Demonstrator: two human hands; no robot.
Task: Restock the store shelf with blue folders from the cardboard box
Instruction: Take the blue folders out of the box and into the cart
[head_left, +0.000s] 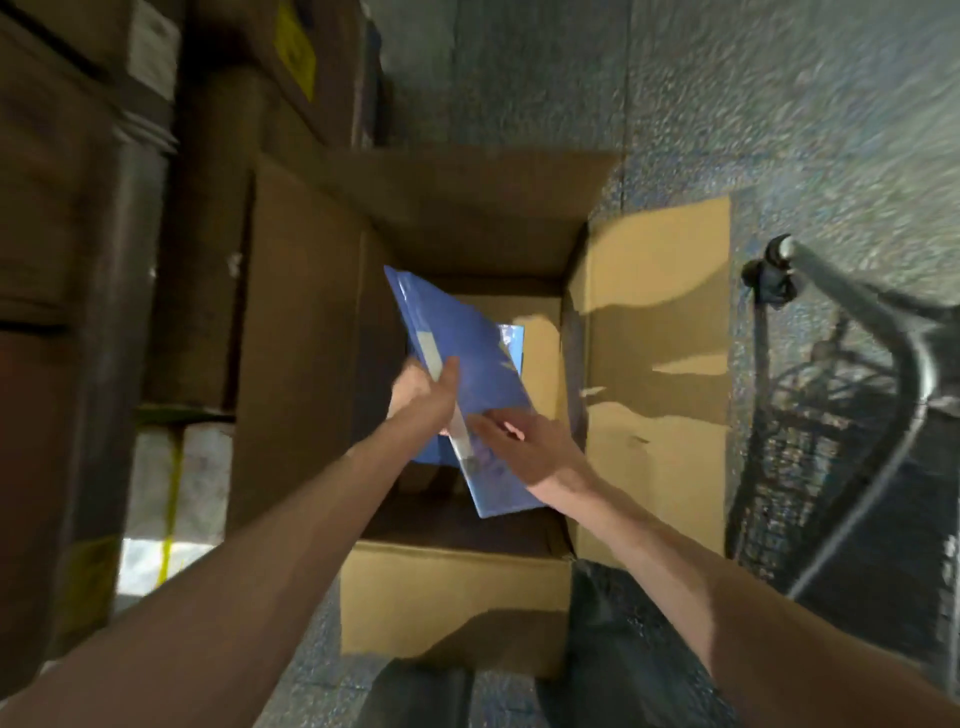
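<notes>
single head view, looking steeply down, close over open cardboard box (457, 587) on floor.

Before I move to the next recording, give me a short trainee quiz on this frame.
1. True or false: the blue folder lies on the floor outside the cardboard box.
2. Which hand grips the folder? A left, B right, C neither.
3. Fill in: the wire cart stands on the box's ____ side.
Key: 1 false, it is held over the open box. 2 A, the left hand; the right hand is open. 3 right.
</notes>
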